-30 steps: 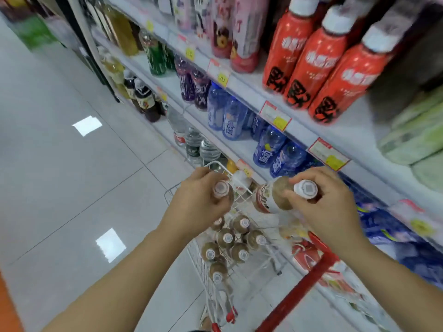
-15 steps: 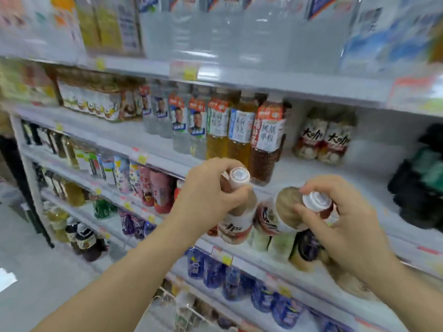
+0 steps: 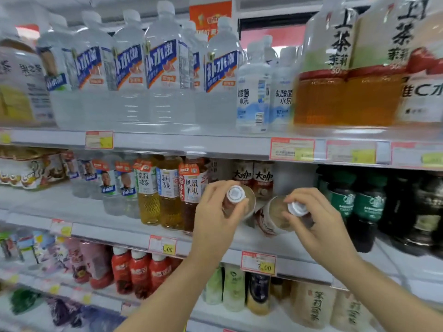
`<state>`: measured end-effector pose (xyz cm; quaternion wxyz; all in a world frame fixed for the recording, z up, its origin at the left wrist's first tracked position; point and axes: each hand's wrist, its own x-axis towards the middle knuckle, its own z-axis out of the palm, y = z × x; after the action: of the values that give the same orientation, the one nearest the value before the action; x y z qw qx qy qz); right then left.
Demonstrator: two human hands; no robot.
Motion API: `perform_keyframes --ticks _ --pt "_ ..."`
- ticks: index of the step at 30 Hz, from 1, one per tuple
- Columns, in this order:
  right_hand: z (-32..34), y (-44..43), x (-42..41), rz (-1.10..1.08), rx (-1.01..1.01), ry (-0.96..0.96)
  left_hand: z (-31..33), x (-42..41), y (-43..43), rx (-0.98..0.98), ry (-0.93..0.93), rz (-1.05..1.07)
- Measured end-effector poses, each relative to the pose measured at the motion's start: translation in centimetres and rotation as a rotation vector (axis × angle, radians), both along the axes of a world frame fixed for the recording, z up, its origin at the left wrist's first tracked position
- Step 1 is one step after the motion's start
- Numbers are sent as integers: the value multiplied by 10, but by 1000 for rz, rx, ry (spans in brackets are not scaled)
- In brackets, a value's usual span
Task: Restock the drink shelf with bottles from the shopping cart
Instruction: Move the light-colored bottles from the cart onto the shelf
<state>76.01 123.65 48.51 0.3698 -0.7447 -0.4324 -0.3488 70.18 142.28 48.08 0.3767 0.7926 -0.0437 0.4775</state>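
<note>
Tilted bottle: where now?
Head view, right of centre: tilted bottle at the middle shelf, gripped by the right hand, beside the other bottle in the left hand.

A shop aisle of drinks.
Shelves [image 3: 167,143] packed with bottled drinks run above, level with and below the held bottles [image 3: 273,216]; price tags [image 3: 258,262] line every shelf edge, with big water bottles [image 3: 163,68] above the grip.
</note>
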Motion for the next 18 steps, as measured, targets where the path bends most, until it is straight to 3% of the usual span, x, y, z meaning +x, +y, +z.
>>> perform_keyframes --ticks 6,11,18 --pt "24 18 36 50 345 418 11 42 8 -419 61 -30" --pt "30 37 66 87 561 599 31 80 8 -488 122 -50" --pt "28 67 86 125 416 664 32 128 10 -550 189 -68"
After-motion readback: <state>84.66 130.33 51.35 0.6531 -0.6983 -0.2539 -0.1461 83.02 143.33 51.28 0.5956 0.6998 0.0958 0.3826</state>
